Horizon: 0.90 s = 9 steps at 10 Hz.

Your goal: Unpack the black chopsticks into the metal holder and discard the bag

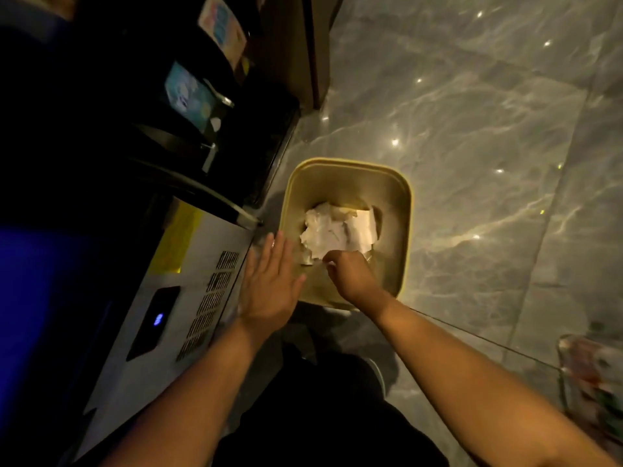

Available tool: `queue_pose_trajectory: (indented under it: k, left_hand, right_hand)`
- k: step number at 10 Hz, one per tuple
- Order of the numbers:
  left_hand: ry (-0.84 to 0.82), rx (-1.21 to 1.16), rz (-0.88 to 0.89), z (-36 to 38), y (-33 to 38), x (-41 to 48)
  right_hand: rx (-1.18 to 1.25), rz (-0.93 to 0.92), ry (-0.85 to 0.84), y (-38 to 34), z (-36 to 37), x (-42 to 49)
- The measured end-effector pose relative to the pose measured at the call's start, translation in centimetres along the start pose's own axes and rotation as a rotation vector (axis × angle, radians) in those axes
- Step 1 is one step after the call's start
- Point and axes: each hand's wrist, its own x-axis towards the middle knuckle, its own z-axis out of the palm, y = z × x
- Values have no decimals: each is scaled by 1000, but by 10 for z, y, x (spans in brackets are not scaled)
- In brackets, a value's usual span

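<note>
hands over yellow bin [403,230]: left hand [269,281] spread flat, right hand [350,274] curled, its grip hidden.

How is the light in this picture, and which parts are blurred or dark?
Head view: dim, warm light; the left side is nearly black; bright glints on the glossy floor; the bin is clear; the wide lens bends edges; the lower right corner is blurred.

Both hands over bin [403,210] w/ paper.
</note>
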Motion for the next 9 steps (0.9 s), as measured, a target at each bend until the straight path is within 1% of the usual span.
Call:
queue_pose_trajectory:
  k: [1,2,3,4,5,6,7,8,9]
  left_hand:
    - [-16,51,3,31,-10,8]
    - [29,103,21,39,-11,9]
    - [82,191,33,37,-9,9]
    - [62,223,21,34,-11,7]
    - [40,255,18,26,-10,3]
    - [-1,263,14,3,0,-8]
    - [5,188,0,-38,14,-31]
    - [-27,91,-3,-92,29,-49]
    - [1,38,45,-153,57,-75]
  right_hand:
    - [-30,10,-83,19,31,37]
    - [-89,29,-173,28,52,64]
    - [-146,56,-290,30,64,77]
    - [-222,67,-388,31,70,79]
    - [-227,79,-415,25,62,66]
    - [-179,81,-379,14,41,39]
    - [-170,78,-357,-9,8,-1]
    - [-208,33,-253,-46,-36,-48]
    - [-240,-64,-92,-86,-85,-106]
